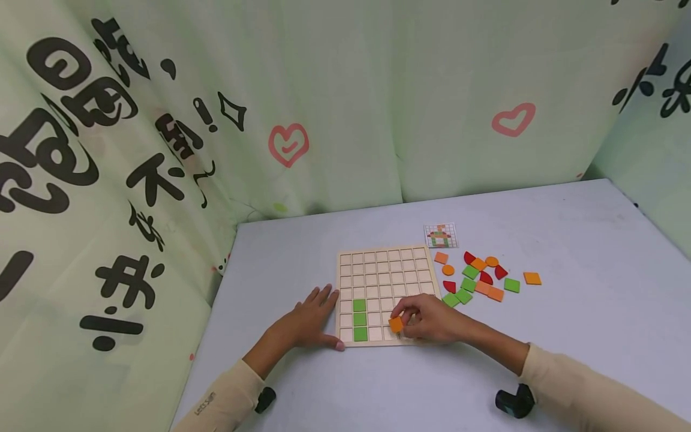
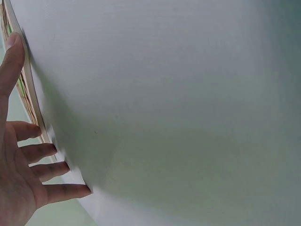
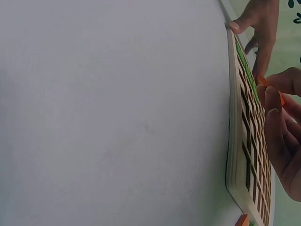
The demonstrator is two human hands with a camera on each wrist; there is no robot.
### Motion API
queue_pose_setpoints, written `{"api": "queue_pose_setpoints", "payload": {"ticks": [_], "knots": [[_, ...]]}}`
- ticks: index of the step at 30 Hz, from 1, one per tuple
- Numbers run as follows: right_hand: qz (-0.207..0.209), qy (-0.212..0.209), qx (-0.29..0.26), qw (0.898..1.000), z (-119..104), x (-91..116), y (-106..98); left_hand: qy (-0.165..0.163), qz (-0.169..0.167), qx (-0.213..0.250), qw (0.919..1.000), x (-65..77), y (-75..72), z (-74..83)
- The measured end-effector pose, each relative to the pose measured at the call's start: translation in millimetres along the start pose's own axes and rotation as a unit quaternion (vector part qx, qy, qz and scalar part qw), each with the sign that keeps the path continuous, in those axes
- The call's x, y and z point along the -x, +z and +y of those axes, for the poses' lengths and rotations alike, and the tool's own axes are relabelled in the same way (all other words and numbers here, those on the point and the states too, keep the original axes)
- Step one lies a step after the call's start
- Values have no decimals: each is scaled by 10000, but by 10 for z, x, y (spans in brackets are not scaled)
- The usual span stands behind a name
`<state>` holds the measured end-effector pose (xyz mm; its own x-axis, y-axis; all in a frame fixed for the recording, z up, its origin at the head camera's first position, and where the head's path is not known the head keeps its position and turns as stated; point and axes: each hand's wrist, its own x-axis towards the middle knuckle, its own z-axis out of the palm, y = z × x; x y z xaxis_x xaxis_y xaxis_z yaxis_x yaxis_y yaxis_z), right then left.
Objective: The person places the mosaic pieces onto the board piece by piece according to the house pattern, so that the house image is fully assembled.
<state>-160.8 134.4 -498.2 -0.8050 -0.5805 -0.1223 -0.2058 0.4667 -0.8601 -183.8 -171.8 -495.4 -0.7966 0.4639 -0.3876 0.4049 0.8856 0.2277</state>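
Observation:
A wooden grid board (image 1: 385,280) lies flat on the table. Three green square tiles (image 1: 359,319) sit in one column of its cells, at the near left. My left hand (image 1: 310,321) rests at the board's left side, thumb at the near corner and fingers spread along the edge. In the left wrist view the fingers of that hand (image 2: 23,179) are straight. Between thumb and fingertips, my right hand (image 1: 434,319) pinches an orange square tile (image 1: 396,324) over the near-right cells. The right wrist view shows the same orange tile (image 3: 282,99), partly hidden by fingers.
Right of the board lie loose tiles: green squares (image 1: 511,285), orange squares (image 1: 532,278), orange circles (image 1: 492,261) and red quarter-circles (image 1: 449,287). A small pattern card (image 1: 441,236) lies beyond the board's far right corner. Printed curtains (image 1: 345,108) hang behind the white table (image 1: 583,240).

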Motion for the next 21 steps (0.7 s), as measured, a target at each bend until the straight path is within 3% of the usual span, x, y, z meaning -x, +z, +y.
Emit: {"api": "queue_pose_setpoints", "payload": {"ticks": [11,21], "knots": [[7,-168,71,9998,-77,-123,191,-56,-16,-87,9999,4,2,6],[245,-283,656,9971,-125,-222,332,-58,-2,-194,9998,0,1,11]]}}
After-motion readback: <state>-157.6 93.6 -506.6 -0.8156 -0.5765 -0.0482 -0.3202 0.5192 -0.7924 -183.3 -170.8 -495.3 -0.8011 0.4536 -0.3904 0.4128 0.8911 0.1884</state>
